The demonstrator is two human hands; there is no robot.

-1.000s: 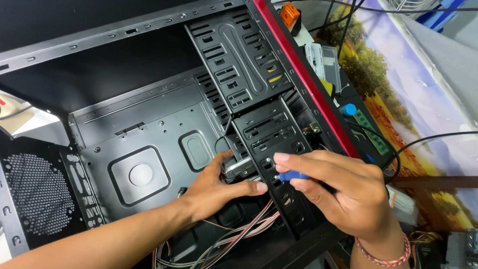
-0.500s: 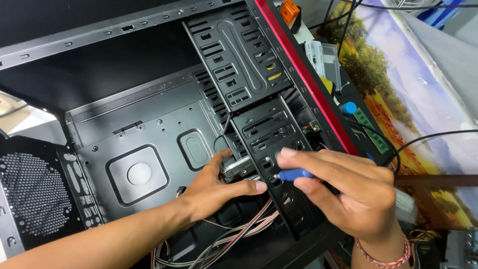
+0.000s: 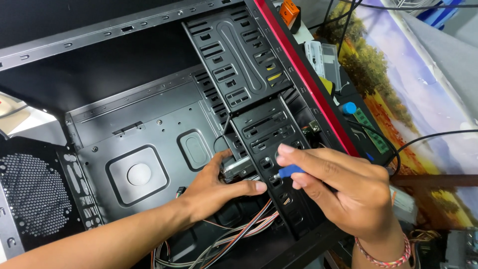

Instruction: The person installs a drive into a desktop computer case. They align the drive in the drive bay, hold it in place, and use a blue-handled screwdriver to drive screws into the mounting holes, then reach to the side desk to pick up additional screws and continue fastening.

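An open black computer case point(image 3: 149, 124) lies on its side with a red front edge point(image 3: 298, 69). My left hand point(image 3: 214, 187) reaches inside it and grips a silver drive point(image 3: 236, 166) seated in the black drive cage point(image 3: 264, 144). My right hand point(image 3: 343, 189) holds a blue-handled screwdriver point(image 3: 290, 171), whose tip meets the cage's side wall at about the drive's height. A braided bracelet point(image 3: 383, 251) circles my right wrist.
Coloured cables point(image 3: 224, 239) lie loose along the case's bottom edge. A perforated fan grille point(image 3: 35, 194) is at the left. Beside the case sit a green memory stick point(image 3: 371, 130), an orange tool point(image 3: 289, 11), black cords and a landscape-print mat point(image 3: 413, 94).
My right hand has drifted slightly toward the cage with the screwdriver. The left hand stays on the drive.
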